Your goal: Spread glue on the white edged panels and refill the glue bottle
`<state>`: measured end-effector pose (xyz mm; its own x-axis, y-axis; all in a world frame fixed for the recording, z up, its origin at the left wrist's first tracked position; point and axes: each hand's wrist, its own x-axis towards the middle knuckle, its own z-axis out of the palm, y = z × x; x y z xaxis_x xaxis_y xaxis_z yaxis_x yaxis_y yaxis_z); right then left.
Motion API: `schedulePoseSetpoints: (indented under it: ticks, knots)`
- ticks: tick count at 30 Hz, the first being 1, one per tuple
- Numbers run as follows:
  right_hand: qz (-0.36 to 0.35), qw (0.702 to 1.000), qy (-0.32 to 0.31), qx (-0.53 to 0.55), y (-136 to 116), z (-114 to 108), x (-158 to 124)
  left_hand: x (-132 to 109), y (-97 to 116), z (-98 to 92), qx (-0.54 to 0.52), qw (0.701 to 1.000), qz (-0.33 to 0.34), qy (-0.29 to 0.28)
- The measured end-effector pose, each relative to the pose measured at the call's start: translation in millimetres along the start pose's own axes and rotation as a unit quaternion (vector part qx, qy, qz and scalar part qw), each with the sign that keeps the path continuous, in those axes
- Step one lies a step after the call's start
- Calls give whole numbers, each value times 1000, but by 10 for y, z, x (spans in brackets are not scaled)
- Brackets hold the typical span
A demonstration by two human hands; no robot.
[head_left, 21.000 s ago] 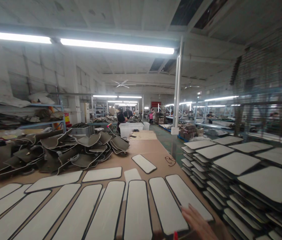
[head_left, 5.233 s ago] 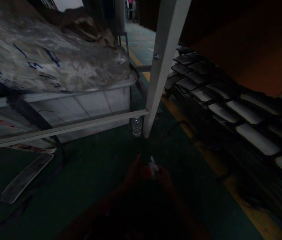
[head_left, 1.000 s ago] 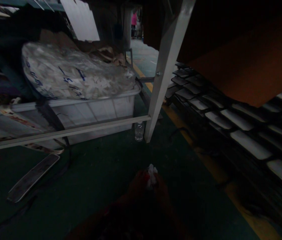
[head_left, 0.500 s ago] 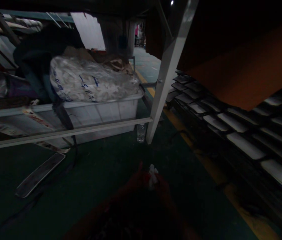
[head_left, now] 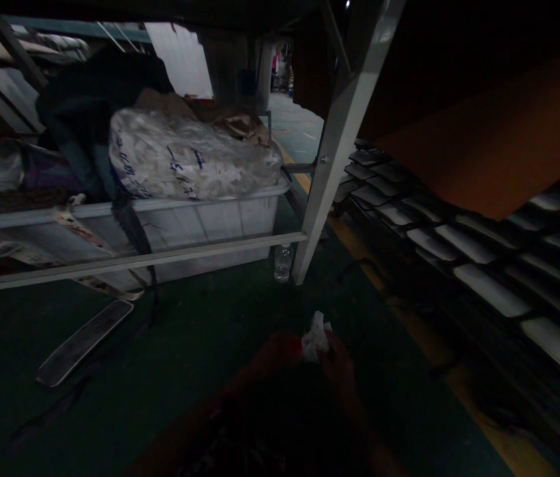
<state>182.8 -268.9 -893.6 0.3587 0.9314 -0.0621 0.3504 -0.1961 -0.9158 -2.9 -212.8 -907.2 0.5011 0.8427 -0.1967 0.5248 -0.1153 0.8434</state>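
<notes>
Both hands are low in the middle of the dark view, close together. A crumpled white piece, like tissue or cloth [head_left: 316,339], sits between them. My right hand [head_left: 338,363] has its fingers closed on the right side of this piece. My left hand [head_left: 277,354] is curled around something red [head_left: 295,346] at the left edge of the white piece; the red thing is too dim to name. Shadow hides most of the fingers.
A clear bottle [head_left: 282,263] stands beside a metal table leg [head_left: 329,159]. Behind a crossbar [head_left: 210,250] is a white bin [head_left: 200,222] bearing a stuffed plastic bag [head_left: 185,159]. A flat tray [head_left: 85,342] lies on the floor. White-topped racks [head_left: 491,288] line the right.
The white piece and my right hand have shifted slightly right and up. More of the white piece shows. My left hand's raised finger has folded down.
</notes>
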Motion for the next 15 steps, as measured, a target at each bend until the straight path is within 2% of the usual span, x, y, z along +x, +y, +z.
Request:
schedulePoseSetpoints:
  ticks: [5, 10, 12, 15]
  knots:
    - [20, 996, 64, 65, -210, -246, 220, 3, -7, -23, -3, 1000, -20, 0]
    - [31, 983, 63, 171, -439, -323, 387, 51, -15, -2, -25, 998, -27, 47]
    - [31, 974, 51, 217, -548, -300, 388, 74, -7, -72, -46, 996, -25, 75]
    - [23, 962, 24, 272, -722, -262, 352, 130, 67, -316, -87, 988, -21, 128]
